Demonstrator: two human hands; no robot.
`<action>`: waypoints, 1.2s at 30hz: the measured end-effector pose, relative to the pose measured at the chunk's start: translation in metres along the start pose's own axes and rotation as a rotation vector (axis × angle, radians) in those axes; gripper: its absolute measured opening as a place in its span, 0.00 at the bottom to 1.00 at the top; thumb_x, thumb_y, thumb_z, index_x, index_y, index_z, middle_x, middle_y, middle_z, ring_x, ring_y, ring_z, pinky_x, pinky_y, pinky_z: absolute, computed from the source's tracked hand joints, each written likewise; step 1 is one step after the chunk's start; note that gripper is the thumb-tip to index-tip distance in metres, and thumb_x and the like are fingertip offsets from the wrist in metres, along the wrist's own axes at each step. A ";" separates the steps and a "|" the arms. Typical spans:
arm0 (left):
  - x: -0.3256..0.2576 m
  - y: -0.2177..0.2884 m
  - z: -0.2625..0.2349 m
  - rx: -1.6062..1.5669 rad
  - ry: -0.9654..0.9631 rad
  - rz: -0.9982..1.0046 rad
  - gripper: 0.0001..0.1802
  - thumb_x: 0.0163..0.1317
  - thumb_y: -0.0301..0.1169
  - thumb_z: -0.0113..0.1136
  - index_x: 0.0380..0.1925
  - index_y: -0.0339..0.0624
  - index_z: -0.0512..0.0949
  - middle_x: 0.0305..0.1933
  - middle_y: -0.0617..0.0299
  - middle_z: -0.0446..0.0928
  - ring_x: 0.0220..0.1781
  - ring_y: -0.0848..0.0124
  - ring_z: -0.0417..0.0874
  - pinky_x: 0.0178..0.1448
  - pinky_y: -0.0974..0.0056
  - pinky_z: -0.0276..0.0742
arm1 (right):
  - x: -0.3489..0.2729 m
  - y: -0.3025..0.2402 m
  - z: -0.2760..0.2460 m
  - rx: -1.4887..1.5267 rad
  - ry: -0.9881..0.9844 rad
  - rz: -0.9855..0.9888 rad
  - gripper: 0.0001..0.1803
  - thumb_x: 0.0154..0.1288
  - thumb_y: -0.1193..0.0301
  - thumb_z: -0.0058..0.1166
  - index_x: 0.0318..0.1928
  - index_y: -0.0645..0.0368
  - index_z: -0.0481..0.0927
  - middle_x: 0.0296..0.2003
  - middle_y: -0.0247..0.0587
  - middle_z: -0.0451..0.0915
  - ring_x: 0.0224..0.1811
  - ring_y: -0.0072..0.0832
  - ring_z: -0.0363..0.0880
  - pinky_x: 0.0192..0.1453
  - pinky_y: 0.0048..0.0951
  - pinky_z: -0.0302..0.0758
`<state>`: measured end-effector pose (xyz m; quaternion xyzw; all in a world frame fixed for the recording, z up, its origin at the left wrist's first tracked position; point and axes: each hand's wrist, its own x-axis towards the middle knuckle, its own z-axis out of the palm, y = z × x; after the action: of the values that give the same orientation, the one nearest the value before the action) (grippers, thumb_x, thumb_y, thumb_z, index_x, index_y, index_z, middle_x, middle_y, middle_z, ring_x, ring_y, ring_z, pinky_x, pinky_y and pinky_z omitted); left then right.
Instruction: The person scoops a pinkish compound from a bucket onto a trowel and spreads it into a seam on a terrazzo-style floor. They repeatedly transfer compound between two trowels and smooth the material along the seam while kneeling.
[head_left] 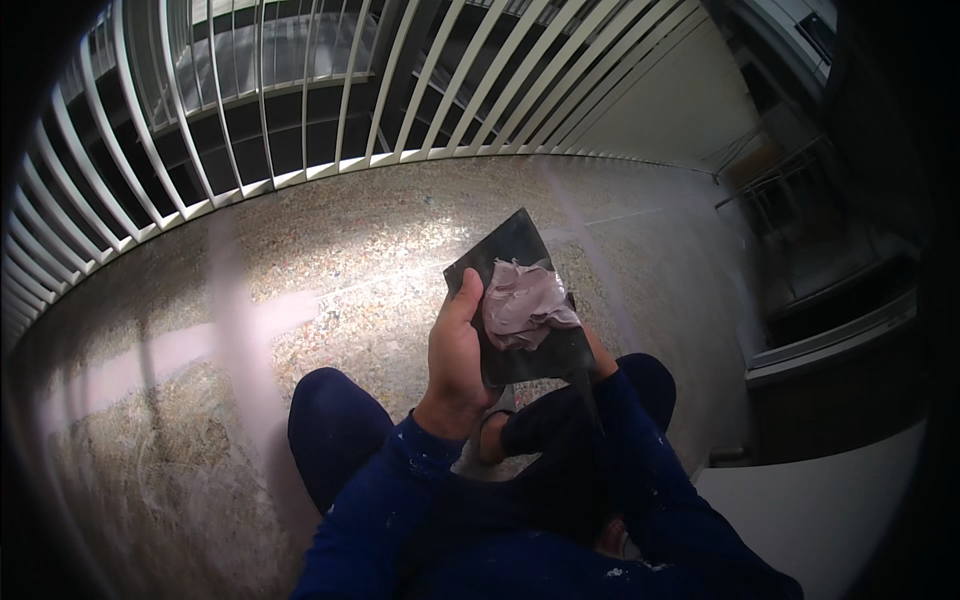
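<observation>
Pinkish-grey putty (522, 305) sits in a thick, folded lump on a dark, flat square board (520, 300), heaped toward the board's 3 o'clock side and leaving the 11 o'clock corner bare. The board is tilted, one corner pointing to 12 o'clock, and it hovers above the speckled terrazzo floor (330, 300) near the middle of the view. At the board's 9 o'clock edge the left hand (458, 355) clamps it, thumb laid over the top face just beside the putty, fingers hidden underneath. The right hand (598, 358) lies at the board's 4 o'clock corner, almost wholly covered by the board; only a sliver of it shows, so I cannot tell how its grip is set or what it holds. A thin dark blade (588, 395) runs down from that corner toward 6 o'clock. Dark blue sleeves (400, 480), flecked white, come in from 6 o'clock, with bent knees either side. White railing bars (300, 110) curve across from 9 to 1 o'clock.
</observation>
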<state>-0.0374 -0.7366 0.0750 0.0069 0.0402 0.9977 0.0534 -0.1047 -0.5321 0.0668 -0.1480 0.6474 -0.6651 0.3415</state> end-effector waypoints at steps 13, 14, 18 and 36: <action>0.008 0.060 -0.025 0.175 0.057 0.348 0.31 0.78 0.51 0.37 0.67 0.37 0.64 0.66 0.49 0.72 0.66 0.55 0.76 0.70 0.48 0.73 | -0.014 -0.063 0.047 0.159 0.350 -0.004 0.17 0.72 0.66 0.56 0.54 0.65 0.78 0.44 0.41 0.85 0.44 0.27 0.85 0.51 0.28 0.81; 0.007 0.057 -0.024 0.189 -0.006 0.343 0.32 0.78 0.52 0.37 0.68 0.37 0.64 0.66 0.48 0.72 0.67 0.54 0.75 0.71 0.47 0.71 | -0.009 -0.059 0.056 0.148 0.363 -0.023 0.17 0.72 0.67 0.56 0.54 0.65 0.78 0.44 0.41 0.85 0.44 0.27 0.85 0.51 0.28 0.81; 0.003 0.047 -0.022 0.327 -0.086 0.266 0.34 0.79 0.53 0.32 0.68 0.33 0.62 0.66 0.47 0.71 0.67 0.55 0.76 0.70 0.50 0.73 | 0.000 -0.040 0.079 0.098 0.452 -0.096 0.16 0.72 0.68 0.56 0.53 0.67 0.78 0.45 0.42 0.84 0.44 0.26 0.85 0.50 0.27 0.81; 0.017 0.026 -0.034 0.085 -0.009 -0.056 0.35 0.78 0.55 0.29 0.64 0.35 0.67 0.58 0.50 0.78 0.59 0.57 0.82 0.67 0.51 0.76 | 0.003 -0.067 0.070 -0.234 0.202 -0.808 0.14 0.72 0.71 0.55 0.55 0.57 0.81 0.57 0.48 0.80 0.61 0.35 0.77 0.64 0.38 0.75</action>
<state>-0.0572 -0.7635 0.0436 0.0124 0.0826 0.9932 0.0811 -0.0799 -0.5916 0.1389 -0.3615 0.6385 -0.6787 -0.0304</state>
